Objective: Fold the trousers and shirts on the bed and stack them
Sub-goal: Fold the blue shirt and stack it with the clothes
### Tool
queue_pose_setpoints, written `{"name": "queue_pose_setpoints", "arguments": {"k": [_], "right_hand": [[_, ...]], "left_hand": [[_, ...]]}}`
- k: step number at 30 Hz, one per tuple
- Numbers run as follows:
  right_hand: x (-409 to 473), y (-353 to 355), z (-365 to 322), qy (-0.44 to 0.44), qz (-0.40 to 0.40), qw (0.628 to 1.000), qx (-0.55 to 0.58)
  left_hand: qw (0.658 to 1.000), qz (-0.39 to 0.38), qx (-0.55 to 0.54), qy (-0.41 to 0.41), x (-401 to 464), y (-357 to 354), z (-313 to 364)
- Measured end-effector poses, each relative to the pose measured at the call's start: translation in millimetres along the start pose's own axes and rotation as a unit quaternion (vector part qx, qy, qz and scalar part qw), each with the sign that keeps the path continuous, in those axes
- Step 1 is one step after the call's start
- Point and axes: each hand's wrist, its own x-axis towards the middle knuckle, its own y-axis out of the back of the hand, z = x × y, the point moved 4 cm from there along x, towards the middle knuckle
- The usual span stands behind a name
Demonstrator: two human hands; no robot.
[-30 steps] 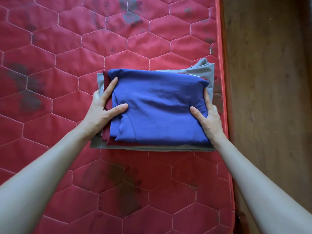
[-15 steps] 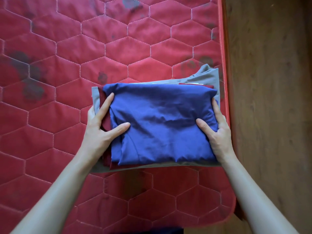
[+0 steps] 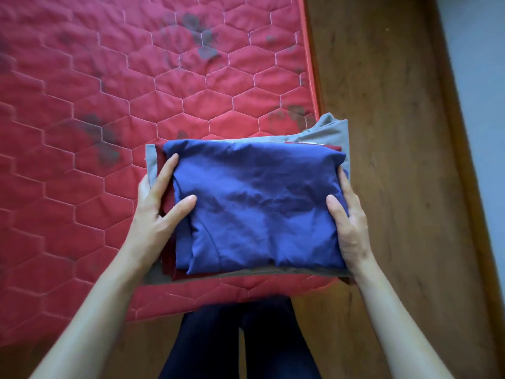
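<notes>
A stack of folded clothes hangs over the near right corner of the red quilted mattress. A blue garment lies on top, a dark red one shows at the left edge, and a grey one is at the bottom. My left hand grips the stack's left side, thumb on the blue cloth and fingers under. My right hand grips the right side the same way. The stack's right end reaches past the mattress edge.
A brown wooden bed frame runs along the mattress's right side, with pale floor beyond it. My legs in dark trousers stand at the foot of the mattress. Dark stains mark the mattress.
Both hands have carried the stack toward me and to the right, from lying on the mattress to its near corner. The view has pulled back and my legs now show.
</notes>
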Motion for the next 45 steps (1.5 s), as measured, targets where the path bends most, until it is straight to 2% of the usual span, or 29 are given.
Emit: {"name": "queue_pose_setpoints", "arguments": {"k": [6, 14, 16, 20, 24, 29, 37, 45], "right_hand": [[-83, 51, -44, 0.01, 0.015, 1.0, 0.004], [-182, 150, -72, 0.039, 0.047, 0.998, 0.003], [-208, 182, -73, 0.053, 0.072, 0.996, 0.004], [-265, 257, -74, 0.133, 0.128, 0.977, -0.103], [-320, 327, -56, 0.118, 0.134, 0.983, -0.052], [-367, 406, -18, 0.122, 0.229, 0.964, -0.056], [-369, 471, 40, 0.068, 0.254, 0.965, 0.01], [-272, 535, 48, 0.024, 0.261, 0.965, 0.005]], "left_hand": [[1.0, 0.008, 0.017, -0.021, -81, 12, 65], [0.997, -0.02, 0.02, -0.074, -165, -23, 147], [0.995, -0.023, 0.013, -0.092, -186, -41, 168], [0.986, -0.031, 0.018, -0.163, -234, -89, 214], [0.98, -0.053, 0.011, -0.193, -285, -147, 253], [0.974, -0.095, -0.003, -0.208, -327, -215, 288], [0.963, -0.17, 0.007, -0.209, -321, -301, 316], [0.962, -0.199, -0.001, -0.187, -235, -384, 347]]}}
